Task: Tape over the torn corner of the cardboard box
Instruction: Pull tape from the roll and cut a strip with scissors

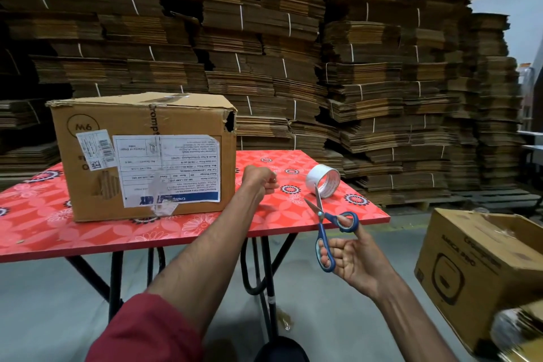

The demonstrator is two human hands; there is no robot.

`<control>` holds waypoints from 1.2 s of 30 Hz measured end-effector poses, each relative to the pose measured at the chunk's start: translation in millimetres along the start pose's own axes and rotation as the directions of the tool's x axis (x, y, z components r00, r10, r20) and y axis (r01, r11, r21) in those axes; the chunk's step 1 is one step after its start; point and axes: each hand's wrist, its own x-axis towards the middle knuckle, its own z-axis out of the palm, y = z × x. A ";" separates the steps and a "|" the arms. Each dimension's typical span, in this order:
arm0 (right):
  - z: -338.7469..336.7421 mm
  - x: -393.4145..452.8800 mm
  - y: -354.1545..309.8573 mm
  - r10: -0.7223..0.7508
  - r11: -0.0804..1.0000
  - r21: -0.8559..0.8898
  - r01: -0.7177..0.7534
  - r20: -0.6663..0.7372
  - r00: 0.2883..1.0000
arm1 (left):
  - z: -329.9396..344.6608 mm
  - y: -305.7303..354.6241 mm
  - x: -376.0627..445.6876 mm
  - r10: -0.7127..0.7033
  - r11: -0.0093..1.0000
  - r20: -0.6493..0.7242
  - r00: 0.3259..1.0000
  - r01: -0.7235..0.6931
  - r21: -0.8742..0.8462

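The tabletop (293, 214) carries the box (141, 153) at 10 o'clock, its torn corner (230, 123) bare: no tape is on it yet. The tape roll (322, 180) stands at 2 o'clock. The left hand (260, 181) is fisted, seemingly pinching a clear strip drawn from the roll. The right hand (352, 258) has its grip through the scissors (326, 223), blades parted beside the roll. Cutting and sticking remain

The second carton (482, 270) at lower right is blurred and cut off by the frame's edge.
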 end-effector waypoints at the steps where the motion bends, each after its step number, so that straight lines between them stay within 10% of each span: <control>1: 0.5 0.5 -1.1 0.001 1.000 -0.005 -0.001 0.004 1.000 | 0.2 -0.1 -0.2 -0.001 1.000 0.000 1.000 0.001 0.002; 36: 18.2 47.9 -48.3 0.018 0.977 -0.215 -0.009 0.040 0.999 | -6.4 -2.9 0.0 -0.022 1.000 0.018 1.000 0.022 0.023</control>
